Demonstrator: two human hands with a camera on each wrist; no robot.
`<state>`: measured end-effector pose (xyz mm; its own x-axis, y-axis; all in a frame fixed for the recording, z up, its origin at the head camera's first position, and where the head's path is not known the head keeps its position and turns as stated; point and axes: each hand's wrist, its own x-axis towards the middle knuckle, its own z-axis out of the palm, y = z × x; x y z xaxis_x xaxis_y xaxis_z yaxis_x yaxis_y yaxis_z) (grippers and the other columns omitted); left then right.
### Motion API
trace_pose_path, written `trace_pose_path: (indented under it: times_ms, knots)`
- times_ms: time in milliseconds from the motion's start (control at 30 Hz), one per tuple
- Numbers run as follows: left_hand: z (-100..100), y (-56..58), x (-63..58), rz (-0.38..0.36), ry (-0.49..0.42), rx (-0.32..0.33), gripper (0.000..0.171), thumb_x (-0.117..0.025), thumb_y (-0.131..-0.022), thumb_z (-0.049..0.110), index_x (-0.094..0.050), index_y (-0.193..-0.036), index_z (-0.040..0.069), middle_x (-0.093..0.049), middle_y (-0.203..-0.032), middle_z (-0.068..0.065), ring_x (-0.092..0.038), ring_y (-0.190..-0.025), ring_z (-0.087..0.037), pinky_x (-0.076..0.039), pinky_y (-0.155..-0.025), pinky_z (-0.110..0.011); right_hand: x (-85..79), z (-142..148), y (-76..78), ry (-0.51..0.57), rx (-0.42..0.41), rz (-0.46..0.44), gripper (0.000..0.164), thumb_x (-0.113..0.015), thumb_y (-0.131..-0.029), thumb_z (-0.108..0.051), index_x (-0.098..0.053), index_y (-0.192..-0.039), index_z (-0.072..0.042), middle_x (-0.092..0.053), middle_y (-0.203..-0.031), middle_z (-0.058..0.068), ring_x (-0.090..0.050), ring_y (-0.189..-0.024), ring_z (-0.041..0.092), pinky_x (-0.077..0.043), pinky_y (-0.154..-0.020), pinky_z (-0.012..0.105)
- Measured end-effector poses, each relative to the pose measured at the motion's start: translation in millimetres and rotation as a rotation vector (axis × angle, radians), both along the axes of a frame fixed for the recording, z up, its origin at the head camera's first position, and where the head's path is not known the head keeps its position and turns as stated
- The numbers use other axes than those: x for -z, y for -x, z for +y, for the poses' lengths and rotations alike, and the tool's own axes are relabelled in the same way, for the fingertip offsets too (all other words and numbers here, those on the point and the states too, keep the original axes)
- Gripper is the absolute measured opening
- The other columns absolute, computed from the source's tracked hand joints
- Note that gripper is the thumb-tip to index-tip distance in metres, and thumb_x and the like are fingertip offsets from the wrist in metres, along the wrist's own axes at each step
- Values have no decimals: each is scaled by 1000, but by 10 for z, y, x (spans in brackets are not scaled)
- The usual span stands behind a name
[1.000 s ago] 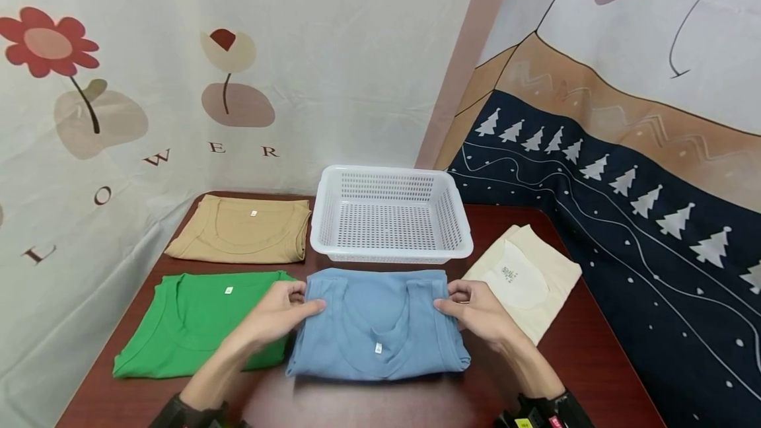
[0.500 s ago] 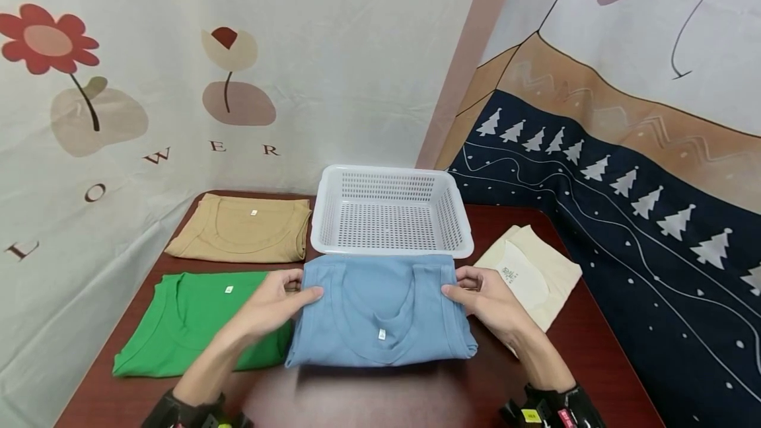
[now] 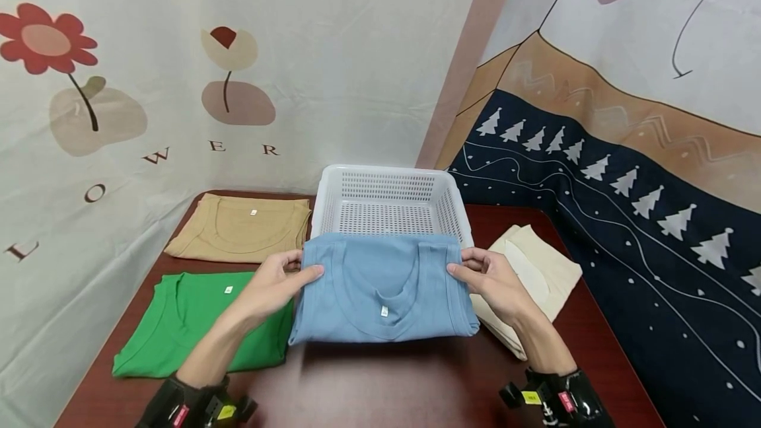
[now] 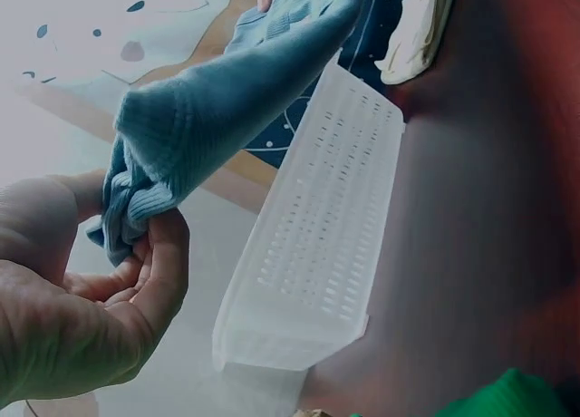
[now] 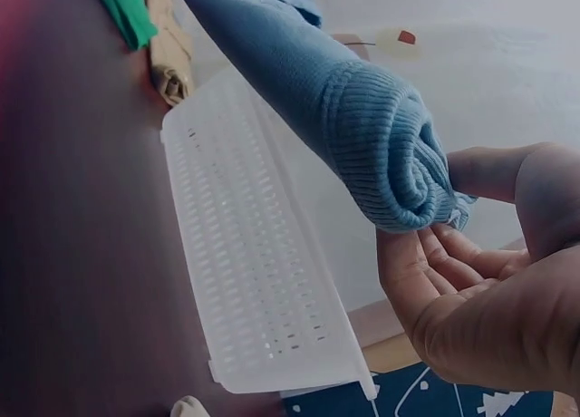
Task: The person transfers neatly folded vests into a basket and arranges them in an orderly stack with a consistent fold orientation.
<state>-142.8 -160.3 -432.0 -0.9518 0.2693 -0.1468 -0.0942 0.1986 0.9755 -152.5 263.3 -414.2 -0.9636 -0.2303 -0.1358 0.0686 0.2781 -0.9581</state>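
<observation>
A folded blue shirt (image 3: pixel 374 289) hangs above the table, held by its two sides. My left hand (image 3: pixel 281 286) pinches its left edge between thumb and fingers; in the left wrist view the left hand (image 4: pixel 109 299) grips the layered cloth. On the opposite edge, my right hand (image 3: pixel 490 283) pinches the shirt the same way, thumb on top. The right wrist view shows the right hand (image 5: pixel 489 272) under the rolled ribbed end of the blue shirt (image 5: pixel 381 145). Behind the shirt stands a white perforated basket (image 3: pixel 389 180), its near wall hidden by the cloth.
On the left of the dark red table (image 3: pixel 380 395) lie a folded green shirt (image 3: pixel 196 329) and, farther back, a folded tan shirt (image 3: pixel 238 233). A folded cream shirt (image 3: pixel 553 269) lies at the right. Printed curtains (image 3: pixel 357 51) hang behind the table.
Both hands have lifted the blue shirt and carried it forward from the table, so that it now covers the basket's near side. The basket and the other shirts stay put.
</observation>
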Motion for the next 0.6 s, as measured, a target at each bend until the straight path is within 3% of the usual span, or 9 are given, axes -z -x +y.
trace_pose_path:
  times_ms: [333,600]
  knots:
    - [58,191,-119,43,-34,-51,42,-76,-109,21,-68,-135,-11,-78,-106,-8,-75,-88,-8,-62,-79,-24,-53,-49,167,74,51,1,39,-72,-111,-17,-61,-135,12,-82,-106,-3,-79,-94,8,-69,-87,28]
    - [81,374,-159,58,-28,-70,39,-76,-109,21,-70,-131,-11,-76,-97,-3,-71,-78,-7,-60,-68,-24,-116,-46,302,85,76,0,38,-71,-112,-18,-61,-135,11,-82,-107,-4,-79,-94,8,-69,-86,28]
